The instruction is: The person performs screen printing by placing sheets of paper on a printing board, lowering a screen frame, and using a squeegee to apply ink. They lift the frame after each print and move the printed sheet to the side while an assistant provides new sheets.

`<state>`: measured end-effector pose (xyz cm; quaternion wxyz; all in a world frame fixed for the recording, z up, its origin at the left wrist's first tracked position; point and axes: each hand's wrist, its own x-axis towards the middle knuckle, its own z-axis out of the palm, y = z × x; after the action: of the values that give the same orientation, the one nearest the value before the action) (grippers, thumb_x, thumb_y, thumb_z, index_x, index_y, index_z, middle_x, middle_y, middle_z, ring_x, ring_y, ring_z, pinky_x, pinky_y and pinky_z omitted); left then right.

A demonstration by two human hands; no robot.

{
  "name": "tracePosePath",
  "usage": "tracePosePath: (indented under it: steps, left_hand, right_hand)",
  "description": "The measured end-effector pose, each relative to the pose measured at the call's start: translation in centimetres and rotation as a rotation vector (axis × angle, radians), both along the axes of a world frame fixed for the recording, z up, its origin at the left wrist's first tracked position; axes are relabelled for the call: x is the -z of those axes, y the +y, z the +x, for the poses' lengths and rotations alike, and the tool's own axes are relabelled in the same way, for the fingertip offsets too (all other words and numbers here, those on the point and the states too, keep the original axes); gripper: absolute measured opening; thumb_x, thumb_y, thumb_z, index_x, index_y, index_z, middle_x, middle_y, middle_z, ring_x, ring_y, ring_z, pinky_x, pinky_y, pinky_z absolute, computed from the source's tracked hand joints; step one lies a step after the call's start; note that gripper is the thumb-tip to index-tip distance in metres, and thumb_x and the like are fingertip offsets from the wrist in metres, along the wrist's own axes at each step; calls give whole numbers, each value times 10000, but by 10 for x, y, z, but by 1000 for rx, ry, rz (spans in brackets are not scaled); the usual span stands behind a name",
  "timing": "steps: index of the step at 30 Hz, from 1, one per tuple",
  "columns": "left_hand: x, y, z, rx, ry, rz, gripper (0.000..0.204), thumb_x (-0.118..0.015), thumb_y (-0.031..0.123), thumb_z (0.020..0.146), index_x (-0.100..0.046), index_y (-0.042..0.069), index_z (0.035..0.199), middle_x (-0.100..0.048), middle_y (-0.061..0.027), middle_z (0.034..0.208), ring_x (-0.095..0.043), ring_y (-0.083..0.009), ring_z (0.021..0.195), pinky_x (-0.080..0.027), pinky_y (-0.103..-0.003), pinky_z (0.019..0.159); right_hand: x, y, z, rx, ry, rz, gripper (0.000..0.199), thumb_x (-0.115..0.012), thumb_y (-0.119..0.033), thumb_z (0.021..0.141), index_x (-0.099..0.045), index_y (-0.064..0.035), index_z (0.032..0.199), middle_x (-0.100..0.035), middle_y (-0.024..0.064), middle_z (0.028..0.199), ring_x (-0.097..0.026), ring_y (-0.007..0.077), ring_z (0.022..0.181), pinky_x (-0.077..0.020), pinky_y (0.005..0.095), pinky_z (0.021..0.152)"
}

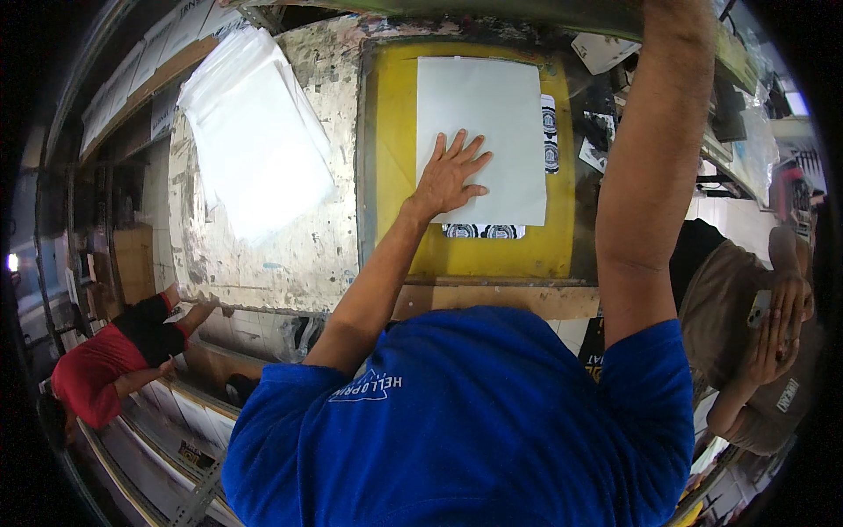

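My left hand (452, 176) lies flat with fingers spread on a white sheet (492, 97). Beneath that sheet is a yellow panel (395, 250), which looks like a screen-printing mesh in a frame. Strips with black round printed designs (550, 136) stick out from under the sheet's right side and its near edge. My right forearm (654, 158) reaches up past the panel's right side to the top of the picture, where the hand is cut off from view.
A pile of white sheets (259, 140) rests on the paint-spattered table (307, 272) to the left. One person in red (105, 369) bends over at the far left. At the right, another person in brown (738, 325) holds a phone (759, 309). Shelves with boxes (132, 79) line the left.
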<state>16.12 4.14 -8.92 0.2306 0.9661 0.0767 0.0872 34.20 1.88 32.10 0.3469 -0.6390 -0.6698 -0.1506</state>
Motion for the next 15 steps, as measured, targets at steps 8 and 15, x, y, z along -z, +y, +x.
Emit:
tracePosePath:
  steps: [8,15]
  left_hand:
    - [1,4,-7,14,33,-60,829,-559,676,894,-401,224,1571,-286,-91,1670,-164,-383,1557,-82,-605,1253]
    - [-81,3,-24,-364,-546,-156,907,-749,557,820,-437,97,1537,-473,-176,1536,-339,-417,1476,-213,-581,1207]
  right_hand:
    - [2,-8,-13,-57,11,-48,397,-671,-253,836,-760,24,1107,-773,181,944,-704,223,753,-560,326,750]
    - [20,-18,-17,47,71,-133,395,-648,-206,822,-749,47,1108,-773,187,911,-692,223,672,-568,336,701]
